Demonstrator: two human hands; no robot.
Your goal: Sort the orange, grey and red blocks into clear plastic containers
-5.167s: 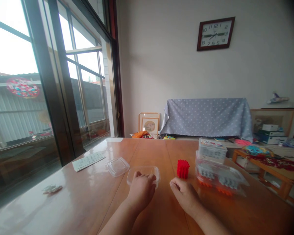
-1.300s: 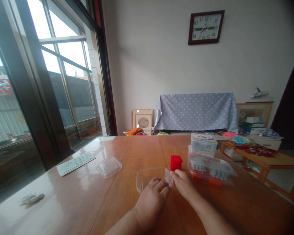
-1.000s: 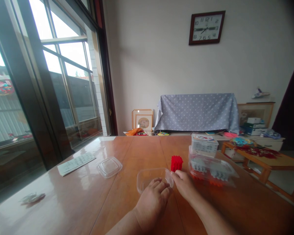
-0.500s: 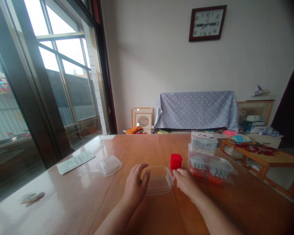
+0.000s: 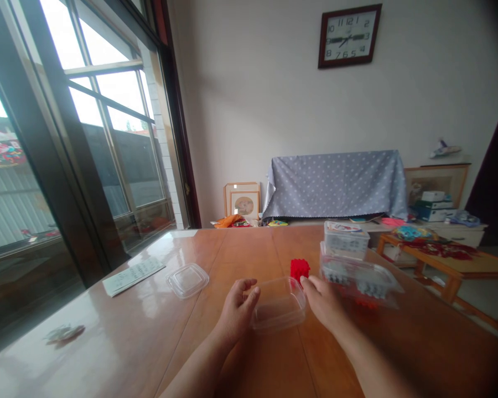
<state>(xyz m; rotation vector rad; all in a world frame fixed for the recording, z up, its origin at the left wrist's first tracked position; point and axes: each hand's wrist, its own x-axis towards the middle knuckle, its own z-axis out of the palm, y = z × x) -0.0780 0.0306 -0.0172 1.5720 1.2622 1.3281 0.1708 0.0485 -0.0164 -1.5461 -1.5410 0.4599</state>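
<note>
The left hand (image 5: 235, 314) and right hand (image 5: 323, 302) were apart, one on each side of a clear plastic tub (image 5: 278, 305), and neither was clamped on it. The left hand was open, with its fingers spread and raised at the tub's 9 o'clock end; whether its thumb touched the rim I could not tell. The right hand's fingertips (image 5: 304, 281) lay at the tub's 2 o'clock corner, against or just over the rim.

The tub sat empty on a wooden table (image 5: 228, 243), its long side running across the view. A red block (image 5: 299, 270) stood upright at the tub's 1 o'clock, just beside the right fingertips. Beyond the right hand, at 2 o'clock, a lidded box (image 5: 346, 241) stood behind a clear tray (image 5: 359, 283) of grey and orange pieces.

At 9 o'clock lay a clear lid (image 5: 187, 280), and past it a printed card (image 5: 133, 275). A small foil scrap (image 5: 64, 333) lay at 8 o'clock, near the table's edge. A large window (image 5: 112, 110) filled 10 o'clock, and a spotted cloth (image 5: 335, 185) hung at 12 o'clock, beneath a wall clock (image 5: 349, 36).
</note>
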